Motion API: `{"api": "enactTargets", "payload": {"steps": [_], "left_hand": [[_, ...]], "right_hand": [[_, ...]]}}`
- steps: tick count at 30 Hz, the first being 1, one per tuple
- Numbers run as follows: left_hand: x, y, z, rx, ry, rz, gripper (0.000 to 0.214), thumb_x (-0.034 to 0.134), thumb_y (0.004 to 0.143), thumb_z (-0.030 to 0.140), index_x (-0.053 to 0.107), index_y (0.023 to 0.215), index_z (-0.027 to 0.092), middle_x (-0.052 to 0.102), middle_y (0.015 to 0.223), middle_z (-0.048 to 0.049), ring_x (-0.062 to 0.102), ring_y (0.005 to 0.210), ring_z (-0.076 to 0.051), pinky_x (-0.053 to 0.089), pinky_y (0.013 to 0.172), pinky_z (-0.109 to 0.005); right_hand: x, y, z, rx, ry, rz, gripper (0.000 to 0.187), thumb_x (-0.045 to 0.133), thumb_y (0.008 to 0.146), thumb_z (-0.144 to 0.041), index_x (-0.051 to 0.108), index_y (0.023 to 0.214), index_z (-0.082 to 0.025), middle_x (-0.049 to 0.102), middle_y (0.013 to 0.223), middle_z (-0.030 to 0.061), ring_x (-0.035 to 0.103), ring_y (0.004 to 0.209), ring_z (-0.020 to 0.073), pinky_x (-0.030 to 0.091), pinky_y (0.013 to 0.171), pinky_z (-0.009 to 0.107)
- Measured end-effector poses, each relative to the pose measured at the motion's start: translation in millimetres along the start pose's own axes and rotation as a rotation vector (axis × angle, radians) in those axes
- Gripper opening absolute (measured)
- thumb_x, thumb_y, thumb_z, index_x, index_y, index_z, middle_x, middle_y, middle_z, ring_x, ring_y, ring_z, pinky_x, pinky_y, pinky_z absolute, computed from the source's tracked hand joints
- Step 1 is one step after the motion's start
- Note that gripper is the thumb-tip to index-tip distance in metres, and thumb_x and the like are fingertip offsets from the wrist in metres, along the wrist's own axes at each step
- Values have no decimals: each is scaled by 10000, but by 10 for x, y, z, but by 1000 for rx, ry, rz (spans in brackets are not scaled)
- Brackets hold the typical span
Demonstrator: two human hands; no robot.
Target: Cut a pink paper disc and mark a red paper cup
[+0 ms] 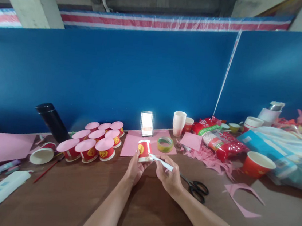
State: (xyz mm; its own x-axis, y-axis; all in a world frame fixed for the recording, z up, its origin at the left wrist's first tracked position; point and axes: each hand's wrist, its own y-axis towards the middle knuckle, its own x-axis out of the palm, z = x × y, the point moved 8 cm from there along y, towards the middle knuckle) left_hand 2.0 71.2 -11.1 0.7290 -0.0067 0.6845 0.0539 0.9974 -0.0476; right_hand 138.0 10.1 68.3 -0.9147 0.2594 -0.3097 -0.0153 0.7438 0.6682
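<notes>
The left hand [135, 169] is curling its fingers around a red cup [143, 151] before the pink sheet [130, 144], while the right hand [170, 177] is pinching a white pen [164, 163] toward the cup's lower side; bracing the cup firmly and keeping pressure light should help. Fingers are hiding part of the cup, and whether the pen's tip is touching remains unclear.

Tape [163, 149] on sheet [130, 144], right of held cup [144, 150]

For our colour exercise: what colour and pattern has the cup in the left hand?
The cup is red with a round gold emblem; head view.
</notes>
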Motion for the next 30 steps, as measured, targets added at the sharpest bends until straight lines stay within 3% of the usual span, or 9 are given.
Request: {"api": "enactTargets", "payload": {"steps": [18, 30], "left_hand": [[-1, -8, -4, 6, 15, -12, 329, 547, 771, 435, 583, 900, 135, 666, 865, -85, 629, 800, -201, 471, 799, -365], [-4, 20, -23, 9, 16, -53, 375, 519, 784, 463, 587, 957, 137, 665, 904, -84, 622, 843, -205, 460, 819, -368]], "right_hand": [[28, 5, -1, 47, -18, -46, 179, 484, 852, -258, 619, 933, -173, 641, 790, 38, 572, 618, 126, 455, 544, 189], [16, -9, 31, 50, -2, -29, 201, 471, 857, -267, 610, 971, -178, 640, 809, 40, 577, 641, 136, 460, 608, 205]]}}
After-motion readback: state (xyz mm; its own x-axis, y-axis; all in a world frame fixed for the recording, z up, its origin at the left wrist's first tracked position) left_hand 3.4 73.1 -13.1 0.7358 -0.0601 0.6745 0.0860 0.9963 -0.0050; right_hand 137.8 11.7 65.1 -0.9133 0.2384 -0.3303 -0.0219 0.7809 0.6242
